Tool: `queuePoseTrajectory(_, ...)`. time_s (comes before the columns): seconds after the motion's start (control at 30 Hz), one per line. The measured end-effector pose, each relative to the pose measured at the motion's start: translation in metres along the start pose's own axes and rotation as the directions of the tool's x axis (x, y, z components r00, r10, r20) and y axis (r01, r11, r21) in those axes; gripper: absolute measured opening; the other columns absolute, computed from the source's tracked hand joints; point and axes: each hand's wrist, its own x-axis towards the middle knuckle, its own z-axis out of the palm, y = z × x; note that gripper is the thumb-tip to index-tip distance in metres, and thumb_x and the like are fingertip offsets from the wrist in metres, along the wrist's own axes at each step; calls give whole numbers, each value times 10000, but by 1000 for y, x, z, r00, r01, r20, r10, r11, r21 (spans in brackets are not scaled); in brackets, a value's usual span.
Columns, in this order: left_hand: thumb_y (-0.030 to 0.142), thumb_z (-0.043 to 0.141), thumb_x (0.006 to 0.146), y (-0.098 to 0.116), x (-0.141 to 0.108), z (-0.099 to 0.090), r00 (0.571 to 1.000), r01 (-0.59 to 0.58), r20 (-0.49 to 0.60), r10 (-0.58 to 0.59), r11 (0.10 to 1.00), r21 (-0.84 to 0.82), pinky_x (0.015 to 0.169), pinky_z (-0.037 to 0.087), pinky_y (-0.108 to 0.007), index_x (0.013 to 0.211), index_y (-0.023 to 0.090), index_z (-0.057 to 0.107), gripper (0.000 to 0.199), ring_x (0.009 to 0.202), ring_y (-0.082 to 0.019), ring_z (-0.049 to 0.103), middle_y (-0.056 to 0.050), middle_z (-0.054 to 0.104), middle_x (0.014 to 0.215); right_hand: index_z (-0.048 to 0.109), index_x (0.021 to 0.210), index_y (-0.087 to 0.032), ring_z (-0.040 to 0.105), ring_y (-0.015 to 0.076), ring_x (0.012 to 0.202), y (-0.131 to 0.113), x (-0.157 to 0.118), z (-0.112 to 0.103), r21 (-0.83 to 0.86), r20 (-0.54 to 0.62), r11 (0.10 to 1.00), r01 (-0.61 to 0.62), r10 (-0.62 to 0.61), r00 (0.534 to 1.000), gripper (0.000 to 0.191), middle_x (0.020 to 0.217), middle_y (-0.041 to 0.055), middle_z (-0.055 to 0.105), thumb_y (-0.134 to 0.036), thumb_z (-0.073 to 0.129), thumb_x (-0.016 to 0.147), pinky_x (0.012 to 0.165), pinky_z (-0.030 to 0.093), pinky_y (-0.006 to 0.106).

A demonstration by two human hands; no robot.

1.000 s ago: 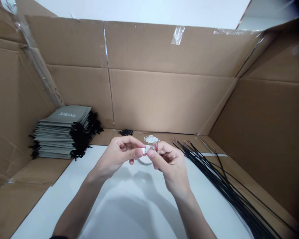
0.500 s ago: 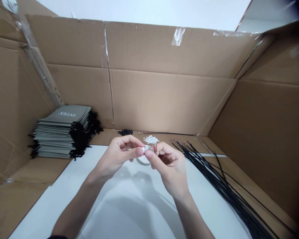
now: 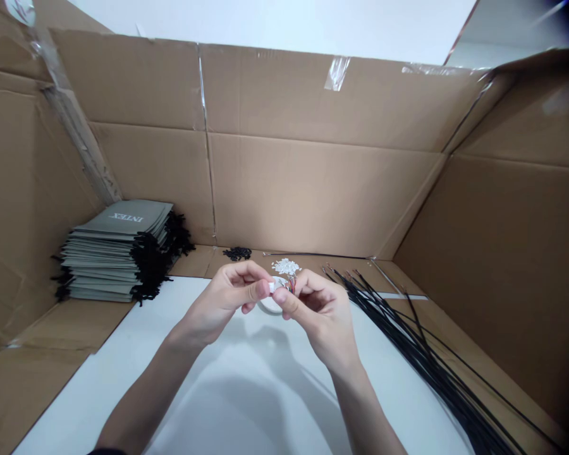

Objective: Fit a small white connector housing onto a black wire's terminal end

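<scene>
Between the thumb and fingers of my left hand is a small white plastic connector housing. My right hand is closed on a few thin coloured wires, some of them reddish, with their ends close to the housing. The fingertips of both hands nearly meet. Whether a wire end sits inside the housing I cannot tell. Behind my fingers a pale round ring shows in part. Just beyond lies a heap of small white pieces, with a heap of small black pieces to its left.
At the left stands a stack of grey flat pouches with black cords, marked INTEX. A bundle of long black cables runs along the right. Cardboard walls surround the white tabletop. A single dark cable lies along the back.
Both hands stay at nearly the same spot, with the fingertips shifted slightly left. The housing and wires remain held.
</scene>
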Motion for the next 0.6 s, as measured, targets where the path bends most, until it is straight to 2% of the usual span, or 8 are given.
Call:
queuePoseTrajectory(0.1, 521, 958, 657, 0, 0, -1, 1000, 14, 3, -14, 1000, -1, 502, 299, -177, 714, 178, 742, 409, 525, -29, 397, 20, 647, 670, 537, 664, -159, 465, 93, 542, -1, 2, -1, 13, 29, 1000, -26, 25, 999, 407, 581, -2, 560, -397, 785, 884, 516, 357, 212)
queuePoseTrajectory(0.33, 473, 960, 666, -2, 2, -2, 1000, 29, 6, -29, 1000, -11, 519, 303, -169, 728, 183, 749, 365, 543, -34, 403, 26, 615, 643, 614, 785, -160, 434, 98, 536, 1, 2, -5, 35, 86, 999, 32, -35, 996, 301, 633, 15, 594, -392, 654, 974, 492, 314, 229)
queuePoseTrajectory(0.5, 472, 954, 672, -2, 3, -2, 1000, 29, 9, -29, 1000, -2, 523, 314, -170, 726, 179, 747, 362, 560, -43, 410, 22, 607, 631, 595, 750, -159, 416, 91, 519, 1, 2, -5, 16, 73, 999, 39, -40, 997, 304, 609, 3, 569, -366, 668, 960, 486, 304, 225)
queuePoseTrajectory(0.6, 458, 947, 686, -2, 3, -2, 999, 31, 16, -31, 999, 7, 519, 317, -169, 723, 180, 748, 343, 550, -39, 404, 26, 606, 626, 594, 738, -158, 453, 89, 536, 0, 1, -4, -11, 70, 999, 50, -50, 996, 303, 611, -3, 561, -348, 682, 957, 504, 330, 214)
